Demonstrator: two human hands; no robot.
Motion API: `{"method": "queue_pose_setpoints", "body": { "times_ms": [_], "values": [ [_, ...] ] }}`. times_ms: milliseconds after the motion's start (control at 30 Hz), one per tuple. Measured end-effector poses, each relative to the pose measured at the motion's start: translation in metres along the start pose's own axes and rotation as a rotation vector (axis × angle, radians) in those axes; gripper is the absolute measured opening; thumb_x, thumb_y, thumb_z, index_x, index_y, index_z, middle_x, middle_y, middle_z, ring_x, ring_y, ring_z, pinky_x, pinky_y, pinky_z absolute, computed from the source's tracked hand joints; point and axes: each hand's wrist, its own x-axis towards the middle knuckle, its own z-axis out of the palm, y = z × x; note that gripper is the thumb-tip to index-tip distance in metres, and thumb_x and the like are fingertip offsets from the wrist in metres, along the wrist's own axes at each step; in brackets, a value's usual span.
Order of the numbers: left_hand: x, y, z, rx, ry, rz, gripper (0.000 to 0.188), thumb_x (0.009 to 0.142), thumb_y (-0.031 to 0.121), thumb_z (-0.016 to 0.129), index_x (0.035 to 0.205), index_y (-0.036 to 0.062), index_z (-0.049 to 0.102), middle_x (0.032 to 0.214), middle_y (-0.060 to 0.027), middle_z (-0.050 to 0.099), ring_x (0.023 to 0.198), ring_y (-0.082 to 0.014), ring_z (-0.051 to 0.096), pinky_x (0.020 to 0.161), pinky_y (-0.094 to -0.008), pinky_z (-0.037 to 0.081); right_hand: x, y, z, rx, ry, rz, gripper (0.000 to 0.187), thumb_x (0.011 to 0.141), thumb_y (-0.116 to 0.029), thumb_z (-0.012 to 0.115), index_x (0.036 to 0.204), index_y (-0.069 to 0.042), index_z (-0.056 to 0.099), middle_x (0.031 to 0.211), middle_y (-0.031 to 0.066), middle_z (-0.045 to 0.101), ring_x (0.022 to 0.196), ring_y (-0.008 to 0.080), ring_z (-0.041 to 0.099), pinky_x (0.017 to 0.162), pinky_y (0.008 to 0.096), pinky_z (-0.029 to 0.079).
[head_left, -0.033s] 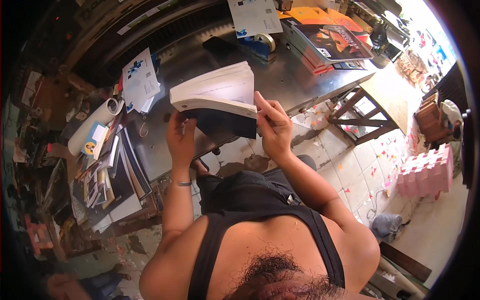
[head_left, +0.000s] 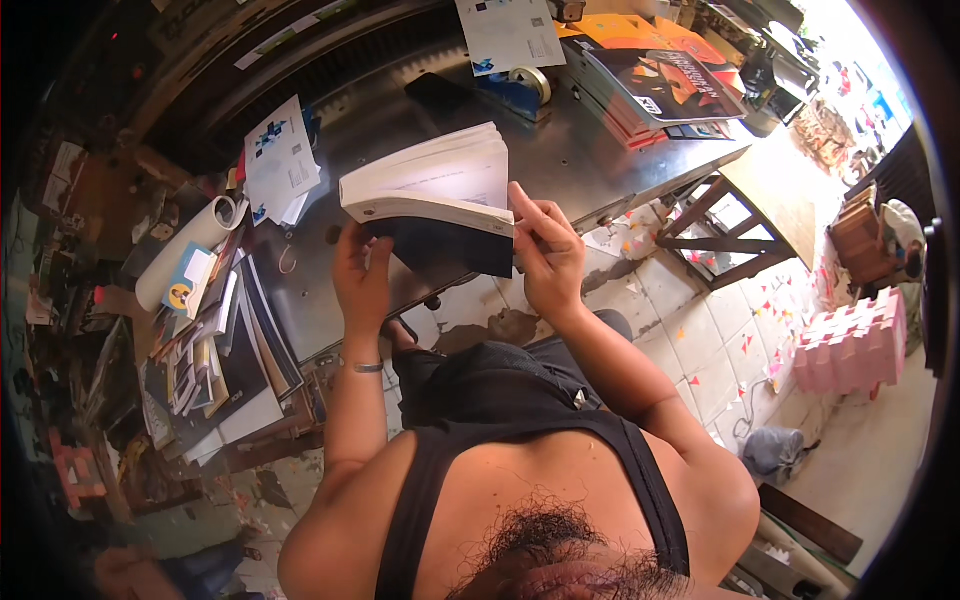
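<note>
An open book [head_left: 440, 180] with white pages and a dark cover is held up over the near edge of a metal table [head_left: 370, 140]. Its pages fan apart at the top, and the dark cover hangs toward me. My left hand [head_left: 362, 275] grips the book's lower left corner, the thumb in front of the cover and the other fingers partly hidden behind it. At the book's right edge, my right hand [head_left: 548, 250] pinches the cover and pages between thumb and curled fingers.
At the left lie a rolled paper [head_left: 190, 250], a pile of books and papers [head_left: 225, 360] and printed sheets [head_left: 280, 160]. A tape dispenser [head_left: 525, 90], a dark flat object [head_left: 437, 90] and stacked magazines [head_left: 660, 85] are farther back. Right stand a wooden stool [head_left: 745, 215] and pink bundle [head_left: 850, 343].
</note>
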Motion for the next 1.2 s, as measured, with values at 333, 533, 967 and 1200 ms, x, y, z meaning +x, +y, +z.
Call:
{"method": "queue_pose_setpoints", "body": {
  "times_ms": [333,533,967,1200],
  "values": [
    [-0.002,-0.003,0.0,-0.038,0.004,-0.039,0.051,0.098,0.015,0.071,0.144,0.0013,0.054,0.129,-0.0065,0.064,0.109,-0.0133,0.057,0.097,-0.0308,0.046,0.001,0.002,-0.002,-0.016,-0.033,0.044,0.049,0.095,0.002,0.067,0.143,-0.008,0.063,0.099,0.0039,0.064,0.081,0.0079,0.056,0.076,0.0226,0.047],
    [-0.003,-0.002,0.0,-0.035,0.0,-0.035,0.051,0.098,0.017,0.071,0.144,0.0018,0.054,0.132,-0.0069,0.064,0.112,-0.0138,0.058,0.097,-0.0309,0.046,-0.001,0.001,-0.002,-0.029,-0.03,0.024,0.048,0.094,0.001,0.069,0.141,-0.007,0.064,0.099,0.0038,0.065,0.078,0.0085,0.056,0.075,0.0225,0.047],
    [-0.003,0.004,0.0,-0.001,0.017,-0.059,0.053,0.098,0.018,0.071,0.145,0.0017,0.053,0.132,-0.0071,0.064,0.114,-0.0143,0.059,0.098,-0.0311,0.045,0.025,0.007,-0.014,0.066,-0.153,0.196,0.03,0.084,0.007,0.074,0.113,-0.004,0.075,0.082,-0.0019,0.069,0.064,0.0009,0.055,0.058,0.019,0.044],
    [-0.001,-0.001,0.003,-0.082,0.022,-0.055,0.053,0.098,0.016,0.071,0.146,0.0017,0.053,0.133,-0.0059,0.064,0.113,-0.0135,0.058,0.098,-0.0305,0.045,0.046,0.005,-0.014,0.054,-0.151,0.239,0.01,0.093,-0.003,0.072,0.102,-0.001,0.076,0.073,-0.0034,0.067,0.059,0.0007,0.053,0.055,0.0194,0.045]
  ]
}}
